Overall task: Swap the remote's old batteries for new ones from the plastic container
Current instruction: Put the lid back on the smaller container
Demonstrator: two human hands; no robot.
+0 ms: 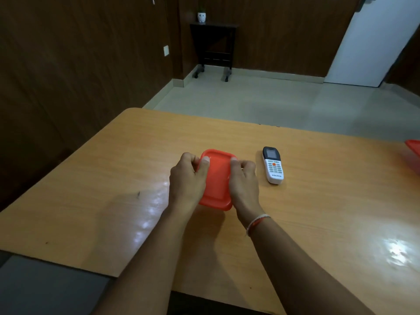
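A small plastic container with a red lid [217,178] sits on the wooden table [113,178] in front of me. My left hand [187,178] grips its left side, thumb on the lid's far left corner. My right hand [244,180] grips its right side, thumb at the far right corner. The lid covers the container, so its contents are hidden. A white remote [273,165] with a dark top and small screen lies face up just right of my right hand, apart from it.
Another red object [414,153] is cut off at the table's right edge. Beyond the table lie a tiled floor, a dark side table [213,48] with a white pot, and a white door [368,42].
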